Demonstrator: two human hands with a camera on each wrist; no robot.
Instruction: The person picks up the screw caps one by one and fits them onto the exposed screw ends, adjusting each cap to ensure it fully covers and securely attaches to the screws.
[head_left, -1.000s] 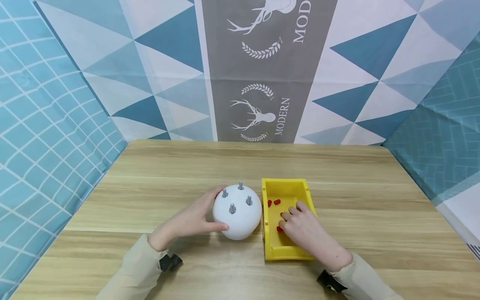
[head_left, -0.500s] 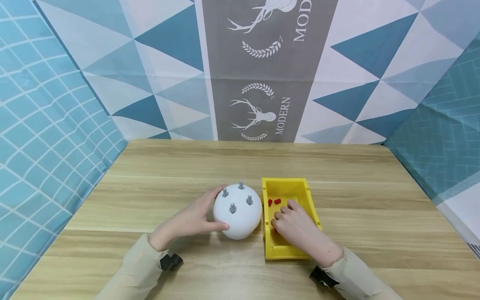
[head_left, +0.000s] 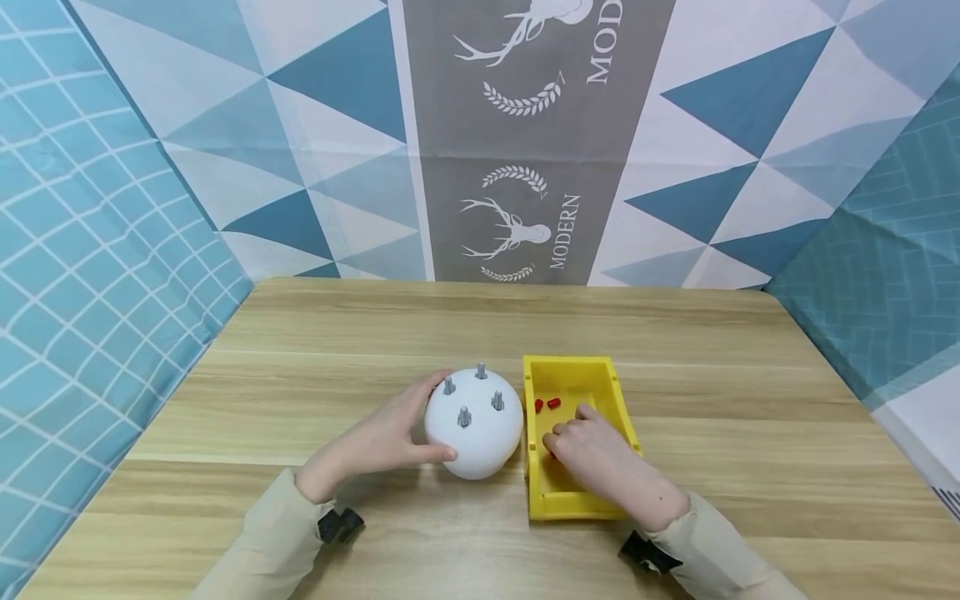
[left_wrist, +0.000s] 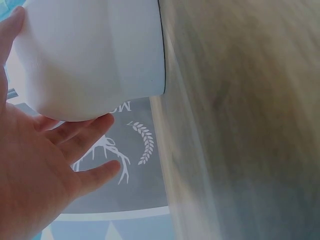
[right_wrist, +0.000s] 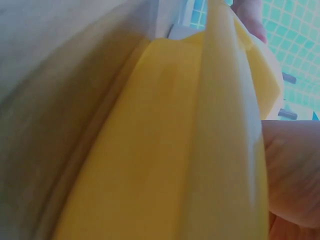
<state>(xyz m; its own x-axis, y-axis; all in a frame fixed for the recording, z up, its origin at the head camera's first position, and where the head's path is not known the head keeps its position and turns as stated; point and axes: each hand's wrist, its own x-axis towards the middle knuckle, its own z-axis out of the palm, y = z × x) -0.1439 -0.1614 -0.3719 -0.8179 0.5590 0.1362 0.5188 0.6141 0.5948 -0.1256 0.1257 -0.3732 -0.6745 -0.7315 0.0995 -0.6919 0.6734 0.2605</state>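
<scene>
A white, rounded body [head_left: 480,442] stands on the table, with several grey metal threaded studs [head_left: 465,416] rising from its top. My left hand [head_left: 386,429] holds its left side, thumb in front and fingers behind; in the left wrist view the little finger stands off it. To its right is a yellow bin [head_left: 573,505]. My right hand [head_left: 596,454] reaches down into this bin with bent fingers, and a bit of a small red piece [head_left: 552,455] shows at the fingertips. Whether they pinch it is hidden. Two more small red pieces [head_left: 553,403] lie farther back in the bin.
The wooden table [head_left: 360,333] reaches back to a patterned cloth wall [head_left: 510,125]. Blue tiled cloth [head_left: 97,250] hangs at the left and teal cloth [head_left: 885,250] at the right. The bin's near side wall [right_wrist: 225,150] blocks most of the right wrist view.
My right hand has moved left inside the bin, then stayed nearly still over the front red pieces. My left hand and the white body have not moved.
</scene>
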